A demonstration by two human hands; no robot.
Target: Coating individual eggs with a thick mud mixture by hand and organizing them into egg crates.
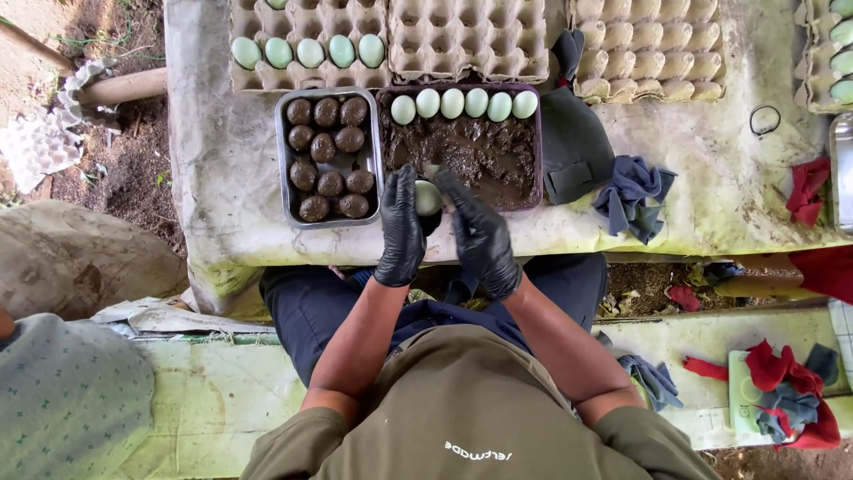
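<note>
Desk (729, 196), pale and stained, carries everything. Egg cartons (462, 40) line its 12 o'clock edge. Dark mud tray (462, 151) sits centre, six pale green eggs (464, 104) rowed along its far side. At 9 o'clock of it, metal tray (327, 158) of mud-coated eggs (330, 183).

Egg in hand (428, 197) sits over the mud tray's near edge, only partly coated. Best practice, as judged: roll it evenly, thin coat, no bare patches, light pressure to avoid cracking.

Left hand (402, 229), black glove, cups the egg from 9 o'clock, fingers curled on it. Right hand (480, 236) closes in from 3 o'clock, fingers narrow, tips touching the egg. Both forearms angle inward.
</note>
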